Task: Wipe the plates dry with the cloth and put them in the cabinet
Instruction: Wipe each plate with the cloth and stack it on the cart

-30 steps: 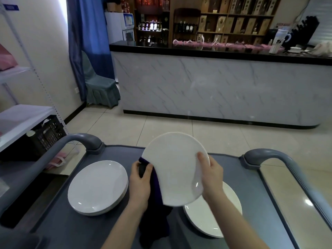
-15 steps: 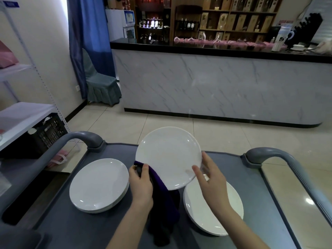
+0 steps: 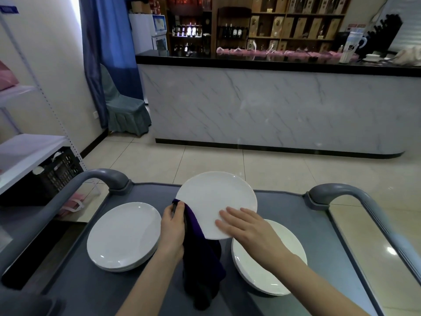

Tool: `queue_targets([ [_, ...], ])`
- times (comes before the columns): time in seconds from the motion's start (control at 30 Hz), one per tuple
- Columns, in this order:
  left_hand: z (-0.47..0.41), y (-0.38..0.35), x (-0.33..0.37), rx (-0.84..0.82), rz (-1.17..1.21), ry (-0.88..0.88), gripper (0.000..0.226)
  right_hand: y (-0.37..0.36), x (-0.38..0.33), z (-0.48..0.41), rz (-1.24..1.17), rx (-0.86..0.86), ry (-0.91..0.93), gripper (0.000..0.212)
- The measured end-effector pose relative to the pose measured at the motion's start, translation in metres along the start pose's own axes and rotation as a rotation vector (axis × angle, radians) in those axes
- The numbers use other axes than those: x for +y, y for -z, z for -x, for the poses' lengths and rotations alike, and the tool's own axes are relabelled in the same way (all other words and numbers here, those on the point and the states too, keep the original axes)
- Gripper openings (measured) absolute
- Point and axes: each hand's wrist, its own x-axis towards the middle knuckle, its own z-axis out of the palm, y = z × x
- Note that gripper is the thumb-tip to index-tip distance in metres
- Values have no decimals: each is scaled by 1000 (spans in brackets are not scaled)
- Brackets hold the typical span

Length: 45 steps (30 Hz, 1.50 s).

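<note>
At the far left stands a white shelf rack [image 3: 22, 151], with a black crate [image 3: 52, 176] beneath its lower shelf. Just right of it, near the camera, is a grey cart [image 3: 284, 201] with a curved handle [image 3: 102, 176] at its left far corner. On the left part of the cart top lies a left stack of white plates [image 3: 124, 236]; the count is hard to tell, perhaps two or three.

Right of that stack, the left hand [image 3: 173, 226] has its fingers curled round a dark purple cloth [image 3: 202, 258] and pinches it against the left edge of a single white plate [image 3: 216, 197]. The cloth hangs down from that grip and bunches on the cart top between the two stacks. The plate is held above the middle of the cart, tilted with its face toward the camera.

The right hand [image 3: 246, 226] lies flat on the plate's near right part, fingers straight and slightly spread, gripping nothing. Below and right of it, a right stack of white plates [image 3: 284, 270] rests on the cart, partly covered by the wrist. A second curved handle [image 3: 341, 192] rises at the cart's right far corner.

Far across the tiled floor runs a marble-fronted counter [image 3: 273, 106] with a black top. A covered chair [image 3: 123, 106] and a blue curtain [image 3: 107, 42] stand to its left.
</note>
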Motion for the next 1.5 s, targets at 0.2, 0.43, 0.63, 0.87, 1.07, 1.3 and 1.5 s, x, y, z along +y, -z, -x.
queue_targets([
  [0.2,-4,5,4,-64,29,106,37,3,-1,-1,-181,74,-159,42],
  [0.43,-9,4,11,109,101,21,25,8,-7,0,-534,55,-668,20],
  [0.63,13,-33,23,3,91,-156,24,12,-17,-6,-1037,238,-1011,21],
  [0.87,31,-56,19,-471,-457,-532,46,20,-33,-7,-1357,279,-1092,14],
  [1.07,39,-55,10,-626,-888,-784,55,30,-25,-10,-1480,363,-1161,18],
  [1.3,57,-47,-14,-694,-961,-855,53,35,-13,-6,-1645,413,-1191,33],
  [1.5,58,-39,-18,-570,-1122,-965,52,36,-10,-5,-1754,449,-1236,29],
])
